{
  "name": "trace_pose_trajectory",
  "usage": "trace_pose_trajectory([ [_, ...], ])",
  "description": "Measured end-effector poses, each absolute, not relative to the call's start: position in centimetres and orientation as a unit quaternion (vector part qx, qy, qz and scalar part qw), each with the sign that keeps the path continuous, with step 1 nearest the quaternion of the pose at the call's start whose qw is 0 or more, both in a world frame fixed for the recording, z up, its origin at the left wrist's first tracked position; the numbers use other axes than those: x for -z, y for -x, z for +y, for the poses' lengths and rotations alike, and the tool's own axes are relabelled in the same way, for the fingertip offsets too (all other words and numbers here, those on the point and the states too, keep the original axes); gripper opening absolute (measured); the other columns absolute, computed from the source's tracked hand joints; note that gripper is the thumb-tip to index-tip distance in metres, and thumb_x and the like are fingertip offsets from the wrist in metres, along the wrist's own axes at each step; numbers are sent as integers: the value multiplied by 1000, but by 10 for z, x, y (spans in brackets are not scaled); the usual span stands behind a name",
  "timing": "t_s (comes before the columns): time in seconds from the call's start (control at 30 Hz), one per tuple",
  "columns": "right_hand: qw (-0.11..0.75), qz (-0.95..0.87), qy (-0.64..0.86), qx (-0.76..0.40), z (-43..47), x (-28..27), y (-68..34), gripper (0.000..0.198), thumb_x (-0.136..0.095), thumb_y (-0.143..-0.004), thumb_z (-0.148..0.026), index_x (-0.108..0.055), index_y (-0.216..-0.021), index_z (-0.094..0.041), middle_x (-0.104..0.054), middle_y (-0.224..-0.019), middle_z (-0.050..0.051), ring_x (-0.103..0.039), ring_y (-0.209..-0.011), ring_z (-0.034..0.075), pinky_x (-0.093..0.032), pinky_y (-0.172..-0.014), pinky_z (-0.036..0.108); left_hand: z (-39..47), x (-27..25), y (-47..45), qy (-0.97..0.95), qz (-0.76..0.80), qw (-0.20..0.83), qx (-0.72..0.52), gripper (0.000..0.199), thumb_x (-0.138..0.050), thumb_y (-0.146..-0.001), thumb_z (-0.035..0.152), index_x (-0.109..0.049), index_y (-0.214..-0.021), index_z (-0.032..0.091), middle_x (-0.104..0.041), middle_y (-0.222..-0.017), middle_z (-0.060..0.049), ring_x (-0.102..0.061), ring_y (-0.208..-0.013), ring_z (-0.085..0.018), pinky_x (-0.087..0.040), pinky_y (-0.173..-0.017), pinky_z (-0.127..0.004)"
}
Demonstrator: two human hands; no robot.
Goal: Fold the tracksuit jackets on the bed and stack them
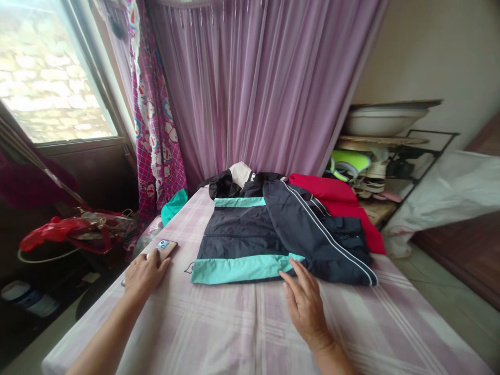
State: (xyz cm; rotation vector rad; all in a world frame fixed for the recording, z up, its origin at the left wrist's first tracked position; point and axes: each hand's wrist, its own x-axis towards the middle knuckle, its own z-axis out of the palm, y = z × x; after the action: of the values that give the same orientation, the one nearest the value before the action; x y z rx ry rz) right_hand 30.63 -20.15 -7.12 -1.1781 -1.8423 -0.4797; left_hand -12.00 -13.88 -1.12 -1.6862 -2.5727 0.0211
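Observation:
My left hand (145,272) is at the left side of the sheet, its fingers closed over the near end of a smartphone (169,246) whose camera side faces up. My right hand (304,298) lies with fingers stretched out, the fingertips touching the near edge of a dark navy jacket (242,225). Mint-green bands (238,268) run along the jacket's near and far edges. One sleeve (326,237) with white stripes is laid over its right part, slanting toward me.
A plaid sheet (219,325) covers the surface. Black and white clothing (240,177) lies behind the jacket, red cloth (344,200) to its right. Purple curtains (258,94) hang behind. A shelf with a basin (385,121) and shoes stands right; a red bag (54,233) is left.

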Motion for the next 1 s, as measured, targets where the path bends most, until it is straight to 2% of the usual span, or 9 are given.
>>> trace_pose_trajectory([
  [0.17, 426, -707, 517, 229, -182, 55, -345, 28, -47, -97, -27, -67, -116, -21, -57, -138, 13, -50, -130, 28, -44, -106, 47, -135, 20, 128, 554, -832, 24, 17, 70, -25, -89, 64, -54, -133, 18, -60, -120, -22, -59, -113, -38, -46, -90, -46],
  [0.27, 378, -658, 607, 234, -164, 43, -383, 33, -45, -96, -32, -68, -116, -18, -60, -134, 15, -54, -126, 30, -45, -103, 47, -133, 21, 130, 561, -827, 11, 31, 71, -26, -87, 68, -56, -129, 19, -60, -119, -21, -60, -111, -38, -47, -89, -47],
  [0.37, 261, -605, 736, 154, -149, 32, -417, 42, -43, -94, -32, -64, -125, -14, -65, -127, 19, -61, -116, 31, -50, -94, 46, -131, 19, 131, 562, -827, -12, 23, 72, -29, -85, 70, -57, -128, 18, -60, -122, -23, -58, -115, -40, -46, -90, -49],
  [0.47, 144, -551, 820, 48, -141, 24, -441, 51, -46, -92, -43, -59, -132, -14, -69, -119, 20, -67, -104, 34, -52, -83, 47, -130, 15, 130, 560, -827, -27, 25, 73, -34, -85, 68, -56, -131, 16, -55, -133, -26, -54, -122, -43, -44, -94, -53],
  [0.57, 100, -527, 844, -4, -139, 19, -455, 58, -49, -90, -52, -60, -131, -14, -71, -115, 21, -68, -101, 35, -52, -79, 44, -131, 7, 121, 552, -833, 10, 40, 70, -38, -87, 61, -53, -136, 14, -43, -148, -28, -41, -136, -44, -34, -104, -60],
  [0.67, 88, -543, 834, -41, -143, 14, -463, 45, -49, -90, -46, -69, -117, -16, -74, -106, 18, -70, -94, 33, -50, -75, 38, -132, 0, 91, 598, -793, 56, 101, 60, -36, -91, 48, -51, -139, 14, -43, -150, -24, -39, -140, -38, -29, -110, -56],
  [0.77, 107, -567, 815, -62, -150, 10, -467, 37, -47, -92, -40, -72, -105, -18, -75, -97, 14, -70, -89, 28, -48, -71, 32, -133, -2, 45, 735, -662, -7, 143, 51, -37, -92, 43, -57, -132, 19, -59, -138, -16, -52, -129, -30, -35, -109, -43],
  [0.87, 125, -578, 803, -78, -158, 6, -470, 35, -45, -91, -39, -72, -98, -18, -74, -86, 11, -68, -81, 25, -45, -67, 30, -132, -2, 9, 793, -596, -100, 74, 41, -50, -85, 43, -66, -118, 23, -70, -117, -13, -63, -111, -31, -42, -99, -42],
  [1.0, 140, -618, 762, -132, -178, 3, -481, 30, -46, -87, -41, -66, -76, -21, -69, -71, 5, -64, -73, 23, -43, -65, 30, -131, -20, 13, 802, -576, -161, 18, 21, -54, -78, 36, -69, -86, 24, -72, -85, -7, -67, -84, -27, -47, -76, -35],
])
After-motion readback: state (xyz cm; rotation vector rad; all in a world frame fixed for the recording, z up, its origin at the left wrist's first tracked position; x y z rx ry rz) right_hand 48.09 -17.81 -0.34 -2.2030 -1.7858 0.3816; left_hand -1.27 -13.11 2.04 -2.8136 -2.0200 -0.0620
